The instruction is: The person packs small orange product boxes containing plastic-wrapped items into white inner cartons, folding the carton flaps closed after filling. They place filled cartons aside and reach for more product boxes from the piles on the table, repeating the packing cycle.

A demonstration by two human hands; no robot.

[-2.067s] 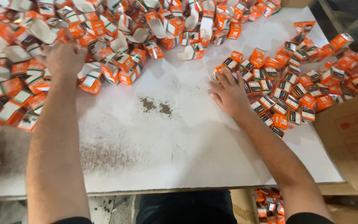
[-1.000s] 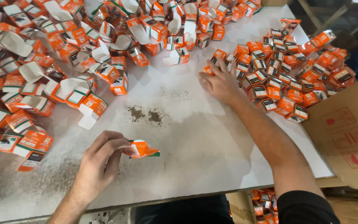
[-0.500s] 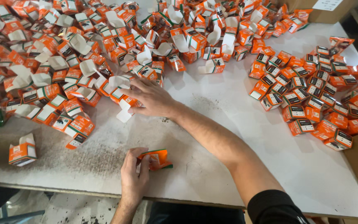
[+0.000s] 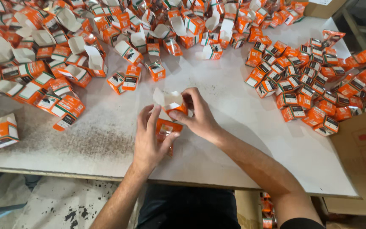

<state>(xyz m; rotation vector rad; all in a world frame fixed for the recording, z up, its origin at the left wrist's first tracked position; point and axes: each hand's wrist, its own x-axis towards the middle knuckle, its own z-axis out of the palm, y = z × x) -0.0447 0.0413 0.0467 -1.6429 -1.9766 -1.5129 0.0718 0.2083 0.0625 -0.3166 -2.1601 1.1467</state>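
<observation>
Both hands meet near the front edge of the white counter [image 4: 242, 140]. The left hand [image 4: 149, 142] and right hand [image 4: 198, 116] have their fingers closed around one small orange box [image 4: 169, 116], its white flaps open at the top. Heaps of boxes [image 4: 314, 85] crowd the back edge and right side.

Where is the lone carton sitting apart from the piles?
In the head view, the lone orange carton stands at the table's far left edge, left of the left hand.

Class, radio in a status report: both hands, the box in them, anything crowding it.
Left hand and right hand both grip one orange box, top flaps open. Loose boxes just beyond; table bare around hands.
</observation>
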